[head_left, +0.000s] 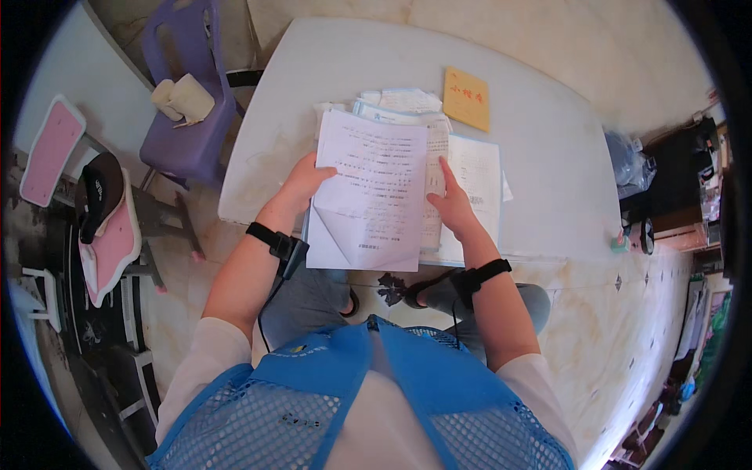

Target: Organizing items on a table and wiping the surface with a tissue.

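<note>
My left hand [304,181] grips the left edge of a printed paper sheet [373,188], with the thumb on top. That sheet's lower left corner is folded over. My right hand [455,200] holds the right edge of a second printed sheet [434,176], which shows from beneath the first. Under my right hand lies another printed page [477,182] with a blue edge. Behind the held papers, more loose printed sheets [411,100] are piled unevenly on the white table [552,176]. A yellow booklet [466,100] bearing red writing lies just beyond them.
At the left stand a purple plastic chair [182,138] with paper rolls [191,98] on it and a pink-seated chair [111,264] holding a black cap [97,200]. Plastic bags [631,164] and a small cup-like container [640,236] are by the table's right side.
</note>
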